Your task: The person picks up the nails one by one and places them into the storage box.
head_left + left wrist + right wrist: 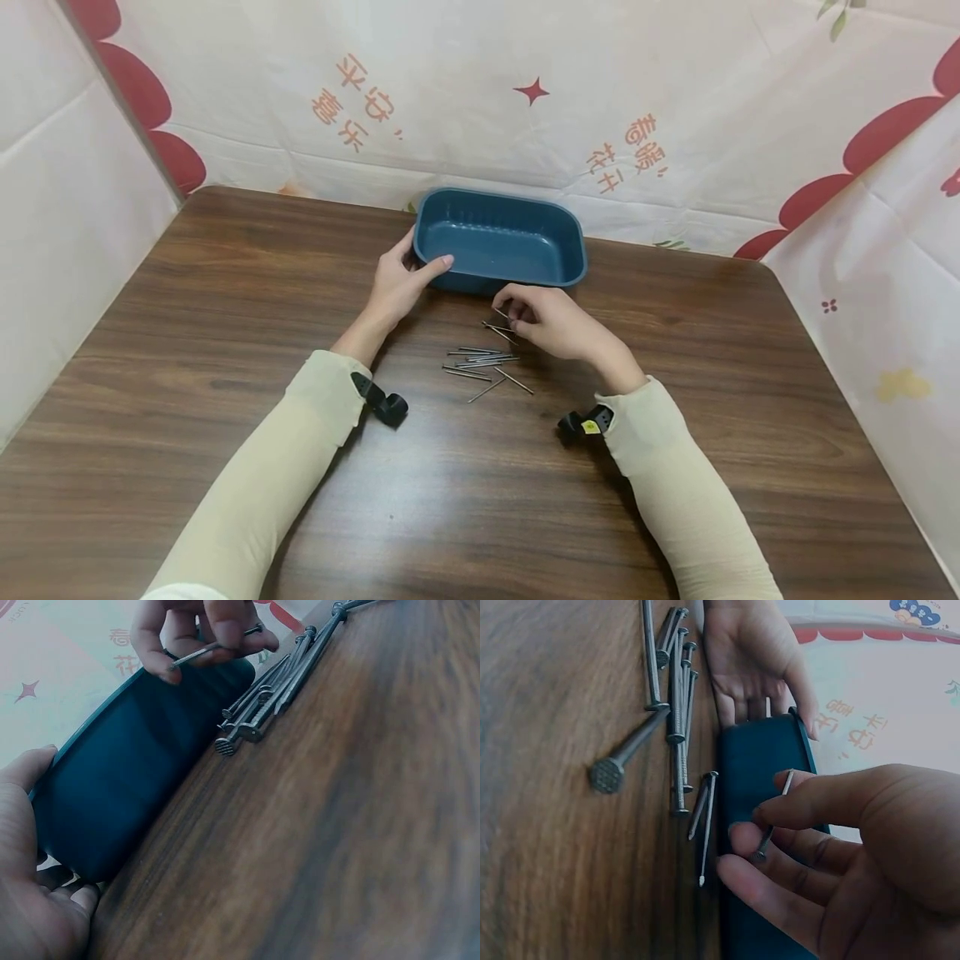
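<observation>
A dark blue plastic basin (pixel 495 250) stands at the far side of the table. My left hand (pixel 397 283) grips its left end, the thumb over the rim and the fingers around the outer wall. Just in front of the basin, my right hand (pixel 555 323) pinches a single metal nail (pixel 206 651) between thumb and fingers, raised off the tabletop. Below that hand lie a couple of crossed nails (pixel 708 825). Closer to me is a loose pile of several more nails (pixel 480 360), most lying roughly sideways.
The brown wood-grain table (pixel 450 517) ends just behind the basin. A printed white cloth (pixel 465 100) hangs along the back, with more cloth at both sides. Each sleeve cuff carries a small black camera, one at the left wrist (pixel 390 408).
</observation>
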The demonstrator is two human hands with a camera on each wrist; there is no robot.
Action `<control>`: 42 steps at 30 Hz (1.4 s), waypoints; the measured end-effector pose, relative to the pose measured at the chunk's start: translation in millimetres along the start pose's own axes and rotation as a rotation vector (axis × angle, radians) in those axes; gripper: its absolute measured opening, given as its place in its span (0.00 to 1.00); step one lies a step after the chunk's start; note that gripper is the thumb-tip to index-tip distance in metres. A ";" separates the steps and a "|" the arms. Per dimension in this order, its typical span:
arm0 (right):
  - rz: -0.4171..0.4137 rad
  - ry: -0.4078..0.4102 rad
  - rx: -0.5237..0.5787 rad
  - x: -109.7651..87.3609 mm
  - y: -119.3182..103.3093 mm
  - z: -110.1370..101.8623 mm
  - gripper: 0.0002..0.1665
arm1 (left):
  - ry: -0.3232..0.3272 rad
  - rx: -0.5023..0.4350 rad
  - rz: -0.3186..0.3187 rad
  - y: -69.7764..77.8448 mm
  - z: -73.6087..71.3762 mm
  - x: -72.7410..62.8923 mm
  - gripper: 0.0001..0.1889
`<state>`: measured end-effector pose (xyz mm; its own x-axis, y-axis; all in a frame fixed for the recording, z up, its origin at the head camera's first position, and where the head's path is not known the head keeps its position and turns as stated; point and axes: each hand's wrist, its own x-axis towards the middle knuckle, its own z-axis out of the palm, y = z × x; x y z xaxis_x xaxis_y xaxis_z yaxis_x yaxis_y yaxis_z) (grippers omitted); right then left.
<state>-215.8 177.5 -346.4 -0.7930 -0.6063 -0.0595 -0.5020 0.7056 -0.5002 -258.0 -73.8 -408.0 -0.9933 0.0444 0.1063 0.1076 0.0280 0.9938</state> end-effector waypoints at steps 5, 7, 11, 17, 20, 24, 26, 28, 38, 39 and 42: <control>0.021 0.039 -0.009 -3.0 -2.9 -5.0 0.12 | -0.003 0.007 -0.007 -0.2 0.6 0.7 0.43; 0.023 0.047 -0.009 -4.1 -4.1 -7.0 0.11 | -0.002 0.008 -0.011 -0.1 0.9 0.4 0.43; 0.041 0.065 0.001 -6.9 -7.2 -12.1 0.09 | 0.004 0.007 -0.014 0.2 1.5 -0.9 0.43; 0.066 0.099 0.009 -8.2 -9.4 -22.3 0.09 | 0.012 0.007 -0.021 -2.3 2.7 -2.3 0.43; 0.073 0.099 0.024 -6.3 -9.2 -29.6 0.10 | 0.014 0.007 -0.018 -2.3 3.2 -2.3 0.43; 0.104 0.078 0.117 -1.9 -8.5 -41.0 0.14 | 0.013 0.011 -0.016 -1.5 3.0 -1.4 0.43; 0.117 0.067 0.159 1.3 -7.4 -47.1 0.15 | 0.015 0.014 -0.008 -0.6 2.2 -0.7 0.43; 0.121 0.059 0.184 5.2 -5.3 -52.7 0.16 | 0.018 0.013 -0.001 0.2 1.6 0.0 0.42; 0.168 0.000 0.178 31.3 11.3 -76.5 0.16 | 0.009 0.018 0.008 0.6 1.9 0.1 0.43; 0.170 -0.004 0.162 35.4 11.9 -78.4 0.16 | 0.012 0.019 0.008 0.4 2.1 -0.1 0.43; 0.176 -0.014 0.135 47.4 13.3 -82.8 0.15 | 0.020 0.018 0.009 -0.2 2.9 -0.7 0.42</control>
<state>-288.7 188.5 -284.4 -0.8591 -0.4836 -0.1677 -0.3045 0.7462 -0.5921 -257.2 -70.9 -408.4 -0.9930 0.0247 0.1158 0.1168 0.0455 0.9921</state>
